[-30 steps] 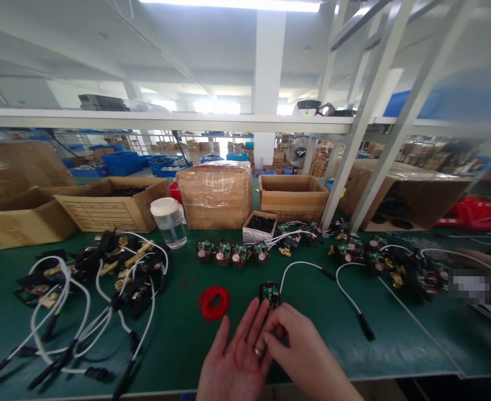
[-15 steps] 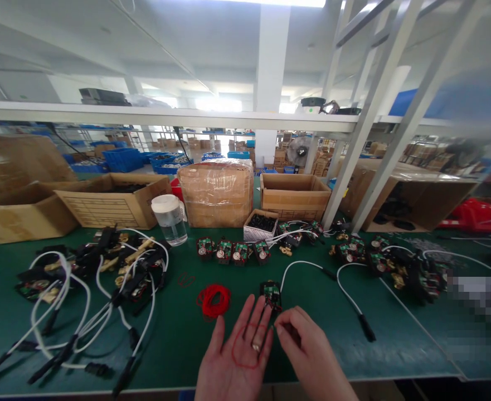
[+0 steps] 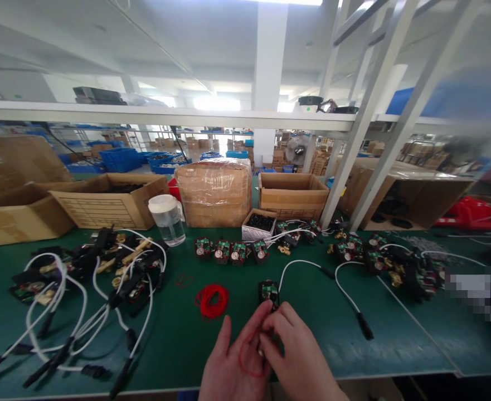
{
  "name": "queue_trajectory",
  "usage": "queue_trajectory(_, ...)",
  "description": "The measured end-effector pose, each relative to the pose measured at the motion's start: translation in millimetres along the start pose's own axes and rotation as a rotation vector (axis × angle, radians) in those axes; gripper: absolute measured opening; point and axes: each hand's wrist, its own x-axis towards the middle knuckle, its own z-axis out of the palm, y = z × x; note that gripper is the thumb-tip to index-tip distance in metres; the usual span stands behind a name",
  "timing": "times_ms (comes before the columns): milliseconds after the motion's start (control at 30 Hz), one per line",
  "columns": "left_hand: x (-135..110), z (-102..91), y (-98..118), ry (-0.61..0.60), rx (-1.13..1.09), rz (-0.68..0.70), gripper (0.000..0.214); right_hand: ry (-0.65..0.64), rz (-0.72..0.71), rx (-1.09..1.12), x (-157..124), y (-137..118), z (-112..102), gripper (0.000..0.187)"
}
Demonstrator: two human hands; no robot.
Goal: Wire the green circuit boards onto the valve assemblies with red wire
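Note:
My left hand [image 3: 232, 362] lies palm up at the front of the green bench, fingers stretched out. Across its palm and fingers rests a thin red loop [image 3: 244, 365]. My right hand [image 3: 293, 351] reaches over the left fingers, its thumb and fingers closed in a pinch beside the loop; whatever is between them is hidden. Just beyond the fingertips sits a small black unit with a green circuit board [image 3: 269, 291] and a white cable [image 3: 295, 263]. A bundle of red rings [image 3: 212, 301] lies left of it, with a few loose red rings [image 3: 184, 279] farther left.
Cabled units with brass fittings [image 3: 124, 267] pile up on the left, more [image 3: 421, 273] on the right. Several board units [image 3: 222, 250] stand in a row behind. A water jug [image 3: 168, 220], cardboard boxes [image 3: 214, 192] and a slanted metal post [image 3: 356, 122] line the back.
My right hand has moved left and over the left fingers, covering part of them. The left fingers have drawn closer together and the palm has tilted, with the red loop still on it.

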Motion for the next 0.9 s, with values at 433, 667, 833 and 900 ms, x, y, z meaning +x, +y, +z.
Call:
queue_trajectory(433, 6.9, -1.6, 1.8, -0.043, -0.047, -0.022, 0.07, -0.008, -0.019, 0.053, 28.0, -7.2, -41.8, 0.016)
queue_trajectory(667, 14.8, 6.3, 7.4, 0.011, 0.07, -0.037, 0.071, -0.046, -0.024, 0.001, 44.0, -9.6, -64.0, 0.013)
queue_trajectory(833, 16.2, 22.1, 21.5, 0.278, 0.578, 0.115, 0.058, -0.091, -0.054, -0.012, 43.5, -22.3, -82.9, 0.009)
queue_trajectory(900, 16.4, 33.3, 31.8, 0.369, 0.935, 0.234, 0.044, -0.116, -0.063, -0.017, 44.3, -26.9, -89.6, 0.008)
